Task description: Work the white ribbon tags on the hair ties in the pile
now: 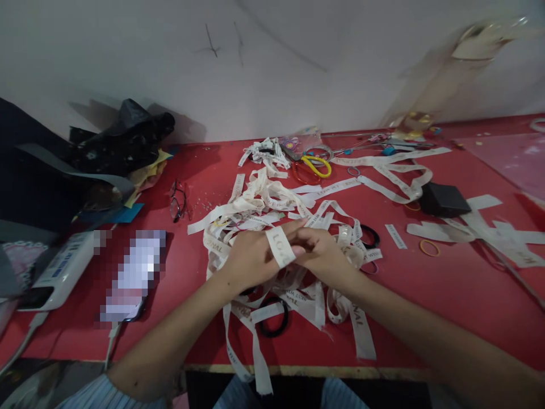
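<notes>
My left hand [251,255] and my right hand [321,253] meet over a tangled pile of white printed ribbon [272,213] on the red table [426,295]. A loop of the ribbon [280,246] is wrapped round the stretched-out fingers of my left hand. The fingers of my right hand are closed on that ribbon at the fingertips. Black hair ties [275,324] lie among the ribbon below and to the right of my hands.
Yellow-handled scissors [317,165] lie at the back. A black box [443,200] and loose ribbon pieces [502,236] sit to the right. Glasses [177,201], a phone [134,272], a white power bank [59,270] and black bags [119,139] are on the left.
</notes>
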Tool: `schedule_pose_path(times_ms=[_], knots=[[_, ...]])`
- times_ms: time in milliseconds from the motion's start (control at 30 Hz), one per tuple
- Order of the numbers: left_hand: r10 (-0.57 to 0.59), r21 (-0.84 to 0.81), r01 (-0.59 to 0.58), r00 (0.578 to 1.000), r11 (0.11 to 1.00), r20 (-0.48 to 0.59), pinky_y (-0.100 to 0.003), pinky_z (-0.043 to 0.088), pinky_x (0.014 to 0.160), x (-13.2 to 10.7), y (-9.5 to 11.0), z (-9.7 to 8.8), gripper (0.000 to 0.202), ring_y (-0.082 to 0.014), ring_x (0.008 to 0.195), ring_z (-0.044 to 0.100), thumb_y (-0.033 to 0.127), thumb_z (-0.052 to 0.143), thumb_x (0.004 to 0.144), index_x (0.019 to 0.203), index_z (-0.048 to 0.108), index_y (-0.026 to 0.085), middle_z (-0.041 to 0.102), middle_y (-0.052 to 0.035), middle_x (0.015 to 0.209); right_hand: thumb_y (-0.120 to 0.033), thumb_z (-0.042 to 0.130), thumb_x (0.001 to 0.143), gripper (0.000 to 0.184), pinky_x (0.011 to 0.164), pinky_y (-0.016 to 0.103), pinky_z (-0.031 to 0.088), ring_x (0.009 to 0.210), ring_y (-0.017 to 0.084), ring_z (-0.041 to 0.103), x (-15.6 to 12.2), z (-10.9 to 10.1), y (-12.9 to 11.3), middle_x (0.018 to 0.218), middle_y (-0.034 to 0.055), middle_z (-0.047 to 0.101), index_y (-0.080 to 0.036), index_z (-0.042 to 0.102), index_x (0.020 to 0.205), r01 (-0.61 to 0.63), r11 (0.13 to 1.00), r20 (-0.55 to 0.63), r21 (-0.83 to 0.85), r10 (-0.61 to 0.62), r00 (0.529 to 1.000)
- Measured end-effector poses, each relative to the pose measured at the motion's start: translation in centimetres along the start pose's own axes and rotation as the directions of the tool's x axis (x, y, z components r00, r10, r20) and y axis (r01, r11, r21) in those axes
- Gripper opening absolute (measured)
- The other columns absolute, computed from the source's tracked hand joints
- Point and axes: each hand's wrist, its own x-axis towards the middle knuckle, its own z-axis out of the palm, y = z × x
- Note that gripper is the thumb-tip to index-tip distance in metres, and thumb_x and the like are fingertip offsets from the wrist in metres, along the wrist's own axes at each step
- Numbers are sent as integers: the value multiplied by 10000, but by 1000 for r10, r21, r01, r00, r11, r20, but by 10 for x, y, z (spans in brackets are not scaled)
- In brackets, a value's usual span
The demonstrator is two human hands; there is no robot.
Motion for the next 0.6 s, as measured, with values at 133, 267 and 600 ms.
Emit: schedule_pose_path(times_ms=[133, 267, 600], knots=[[89, 256, -80, 996, 963, -24, -254, 438, 596, -4, 3, 0, 520, -189, 680, 683, 512, 410, 934, 1337, 561, 219, 755, -52, 811, -258, 762, 678, 271, 392, 175, 418, 393, 66, 510, 0, 5, 4, 582, -62, 595, -179, 553, 830, -128, 966, 84, 224, 112, 990], [186, 406, -154, 982, 901, -41, -267, 408, 553, -5, 1, -2, 507, -190, 639, 673, 497, 406, 930, 1331, 553, 223, 727, -26, 757, -292, 625, 749, 171, 285, 160, 278, 274, 58, 413, 0, 9, -3, 478, -99, 486, -192, 494, 794, -293, 881, 122, 372, 267, 956], [227, 600, -240, 969, 764, 98, -300, 375, 523, -4, -4, -7, 613, -206, 666, 658, 420, 464, 887, 1467, 358, 251, 682, -3, 786, -331, 522, 843, 163, 327, 174, 299, 301, 62, 421, 1, -5, -1, 543, -40, 575, -177, 469, 852, -299, 912, 333, 281, 200, 922]])
